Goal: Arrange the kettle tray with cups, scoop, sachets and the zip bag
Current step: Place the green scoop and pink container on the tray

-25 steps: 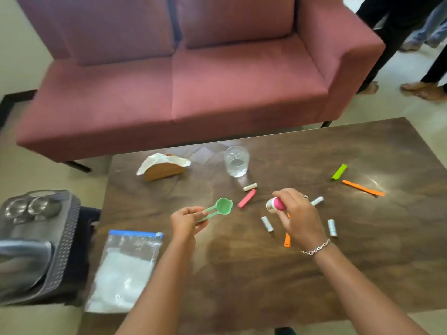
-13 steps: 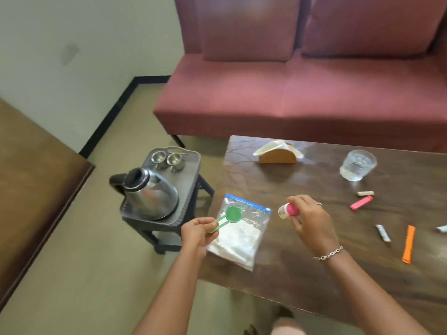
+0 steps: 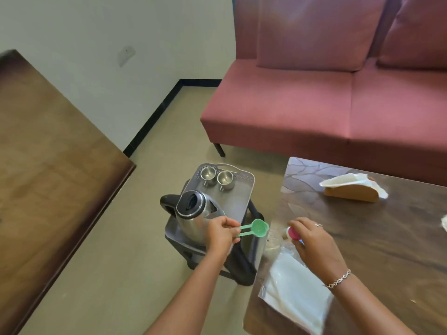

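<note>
Head view has swung left off the surface [image 3: 387, 238] to the tray [image 3: 238, 201] with kettle [image 3: 193, 213] and two cups [image 3: 216, 176]. Zip bag [image 3: 297, 286] lies under the right hand [image 3: 312, 245], fingers clamped on a pink-capped item [image 3: 292, 239]. Left hand [image 3: 221, 234] pinches the scoop [image 3: 254, 228] at the tray's edge, likely about to set it down.

A dusty-pink fabric sofa [image 3: 338, 112] with 2 back cushions stands against the pale wall [image 3: 96, 44]. A wooden napkin holder [image 3: 352, 192] with white napkins rests on the dark wood coffee table [image 3: 399, 238]. Another brown wooden table [image 3: 48, 153] sits left on the beige floor [image 3: 108, 274].
</note>
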